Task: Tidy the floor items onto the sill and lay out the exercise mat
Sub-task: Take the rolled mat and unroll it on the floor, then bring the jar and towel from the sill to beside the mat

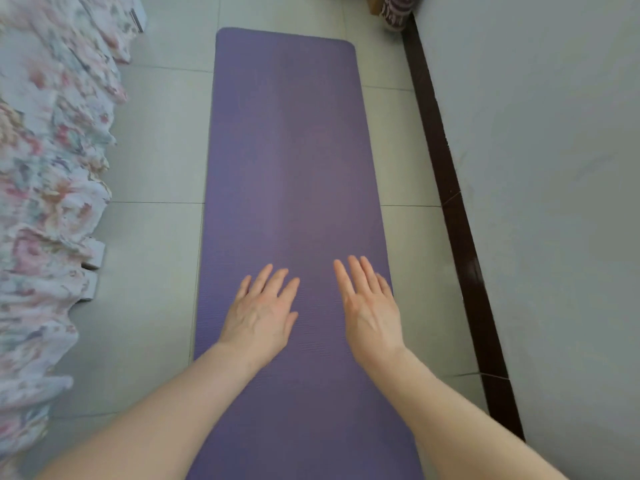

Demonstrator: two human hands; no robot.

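A purple exercise mat (287, 140) lies unrolled and flat on the grey tiled floor, running from the bottom of the view to the far end. My left hand (261, 311) rests palm down on the mat's near half, fingers spread, holding nothing. Beside it, my right hand (369, 306) is also flat on the mat with fingers apart, close to the mat's right edge.
A floral bed cover (48, 174) hangs down along the left. A white wall (540, 168) with a dark skirting board (446, 188) runs along the right. A purple patterned object (396, 12) stands at the far right corner. Bare tiles (156, 161) lie between bed and mat.
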